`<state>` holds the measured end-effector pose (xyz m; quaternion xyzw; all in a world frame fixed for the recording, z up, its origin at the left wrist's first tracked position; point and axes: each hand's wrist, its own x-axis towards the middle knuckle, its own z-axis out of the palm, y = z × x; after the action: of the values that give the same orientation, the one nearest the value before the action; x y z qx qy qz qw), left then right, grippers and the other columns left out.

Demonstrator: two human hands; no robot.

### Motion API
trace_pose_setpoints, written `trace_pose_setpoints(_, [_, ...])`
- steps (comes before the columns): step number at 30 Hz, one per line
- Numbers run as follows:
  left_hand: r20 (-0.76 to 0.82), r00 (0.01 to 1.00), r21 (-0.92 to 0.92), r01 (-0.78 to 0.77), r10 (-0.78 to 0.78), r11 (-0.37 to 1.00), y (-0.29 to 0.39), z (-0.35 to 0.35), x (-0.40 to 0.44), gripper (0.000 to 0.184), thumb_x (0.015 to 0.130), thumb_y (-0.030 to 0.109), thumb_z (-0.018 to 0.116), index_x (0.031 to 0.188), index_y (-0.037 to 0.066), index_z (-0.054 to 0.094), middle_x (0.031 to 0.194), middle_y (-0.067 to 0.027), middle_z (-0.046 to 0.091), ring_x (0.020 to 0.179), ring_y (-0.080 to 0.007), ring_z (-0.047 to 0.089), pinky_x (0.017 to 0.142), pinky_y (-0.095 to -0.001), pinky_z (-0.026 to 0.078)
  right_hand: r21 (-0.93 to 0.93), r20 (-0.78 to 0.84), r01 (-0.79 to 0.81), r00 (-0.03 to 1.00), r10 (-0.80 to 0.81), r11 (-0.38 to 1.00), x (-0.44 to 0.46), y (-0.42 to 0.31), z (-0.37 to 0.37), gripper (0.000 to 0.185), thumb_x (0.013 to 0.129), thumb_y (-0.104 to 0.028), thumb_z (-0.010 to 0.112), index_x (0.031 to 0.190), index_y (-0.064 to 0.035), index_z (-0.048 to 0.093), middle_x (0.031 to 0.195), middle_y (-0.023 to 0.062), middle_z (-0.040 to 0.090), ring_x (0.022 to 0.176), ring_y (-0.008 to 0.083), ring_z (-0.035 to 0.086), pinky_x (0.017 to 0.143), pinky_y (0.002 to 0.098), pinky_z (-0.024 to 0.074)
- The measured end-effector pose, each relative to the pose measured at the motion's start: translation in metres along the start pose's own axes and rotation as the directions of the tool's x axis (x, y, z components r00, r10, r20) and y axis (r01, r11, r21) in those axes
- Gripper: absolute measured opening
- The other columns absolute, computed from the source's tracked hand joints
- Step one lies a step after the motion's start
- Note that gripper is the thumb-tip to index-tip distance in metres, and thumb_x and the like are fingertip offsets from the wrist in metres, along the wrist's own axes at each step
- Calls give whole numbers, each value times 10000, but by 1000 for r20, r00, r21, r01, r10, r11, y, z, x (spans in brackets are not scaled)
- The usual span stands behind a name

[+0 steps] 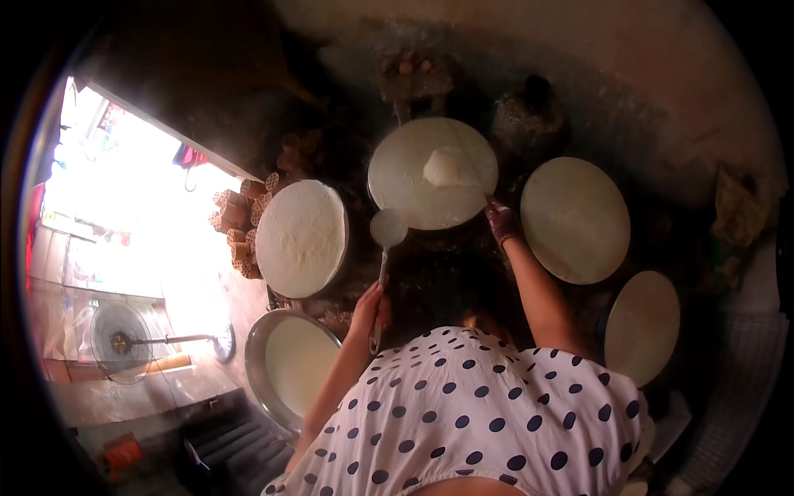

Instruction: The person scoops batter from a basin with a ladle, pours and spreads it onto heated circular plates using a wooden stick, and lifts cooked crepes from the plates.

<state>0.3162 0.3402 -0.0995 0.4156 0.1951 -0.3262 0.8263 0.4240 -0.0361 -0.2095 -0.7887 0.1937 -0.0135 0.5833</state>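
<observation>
My left hand point(370, 309) is closed around the long handle of a metal ladle point(389, 227). The ladle's round bowl is at the lower left rim of a large round pan point(405, 178) with a pale, smooth surface. A dark glove covers my right hand point(501, 221), which is closed at that pan's right rim. From its fingers a thin stick-like tool point(480, 188) seems to reach over the pan; its far end is hard to make out. A whitish rounded patch point(445, 168) shows on the pan's surface beside it.
A round white-topped pan point(302, 240) stands left, with a metal basin point(258, 364) of pale liquid below it. Two more round pale discs point(576, 221) point(643, 329) are at right. Hollow bricks point(236, 211) are stacked left. A fan point(121, 341) stands near the bright opening.
</observation>
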Motion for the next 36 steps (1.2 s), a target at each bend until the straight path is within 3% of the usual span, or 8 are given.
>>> trace_pose_setpoints(13, [-228, 956, 434, -72, 187, 898, 37, 65, 156, 323, 951, 232, 491, 1250, 110, 495, 636, -11, 479, 453, -126, 445, 406, -272, 374, -571, -145, -50, 989, -41, 819, -84, 28, 47, 419, 917, -383, 509, 1286, -190, 556, 904, 196, 647, 851, 393, 614, 742, 453, 479])
trace_pose_setpoints(15, [-202, 956, 410, -116, 215, 905, 25, 74, 157, 312, 941, 238, 506, 1215, 88, 515, 649, -20, 481, 462, -128, 444, 411, -278, 375, -617, -194, 275, 855, -481, 737, -72, 72, 93, 436, 911, -419, 509, 1239, -146, 594, 860, 194, 662, 823, 391, 625, 716, 472, 475])
trace_pose_setpoints(17, [-211, 950, 410, -129, 231, 903, 22, 72, 171, 310, 940, 266, 514, 1194, 89, 528, 635, -4, 465, 431, -129, 418, 399, -285, 364, -237, -2, 19, 1000, -20, 971, -60, 58, 110, 419, 919, -399, 515, 1156, -75, 636, 851, 174, 684, 769, 338, 639, 698, 435, 478])
trace_pose_setpoints(21, [401, 911, -356, 252, -96, 900, 47, 40, 125, 279, 996, 254, 419, 1223, 119, 509, 602, 53, 395, 366, -78, 311, 358, -247, 294, 138, 162, -136, 980, 113, 981, -48, 5, 51, 400, 918, -374, 534, 1088, -31, 652, 886, 170, 693, 736, 273, 627, 699, 387, 483])
trace_pose_setpoints(27, [112, 981, -162, -137, 156, 977, 68, 67, 32, 285, 1013, 237, 382, 1262, 132, 473, 586, 61, 329, 378, -46, 317, 342, -206, 282, -465, 123, 353, 934, -336, 812, -45, 19, 61, 417, 946, -352, 501, 1133, -3, 631, 827, 142, 677, 707, 168, 589, 676, 346, 465])
trace_pose_setpoints(29, [127, 991, -260, -5, 39, 966, 64, 50, 30, 273, 1015, 222, 380, 1253, 141, 487, 591, 65, 346, 385, -37, 336, 346, -187, 297, 278, 232, 150, 948, -218, 949, -48, 27, 78, 456, 930, -418, 494, 1198, -68, 613, 864, 171, 668, 742, 183, 602, 697, 347, 478])
trace_pose_setpoints(33, [143, 990, -232, 50, -17, 971, 39, 7, -20, 249, 1013, 220, 390, 1205, 146, 532, 588, 68, 361, 390, -35, 346, 351, -183, 303, -21, -120, -204, 972, 200, 979, -85, 1, 66, 359, 923, -361, 501, 1219, -196, 621, 892, 207, 650, 783, 215, 625, 708, 367, 487])
trace_pose_setpoints(36, [39, 996, -255, 85, -78, 963, 16, -22, -57, 259, 1016, 230, 378, 1203, 146, 537, 579, 73, 353, 389, -30, 343, 357, -192, 302, -463, 52, 513, 830, -555, 723, -119, 47, 66, 402, 913, -430, 505, 1204, -181, 626, 818, 226, 653, 726, 395, 618, 671, 433, 485])
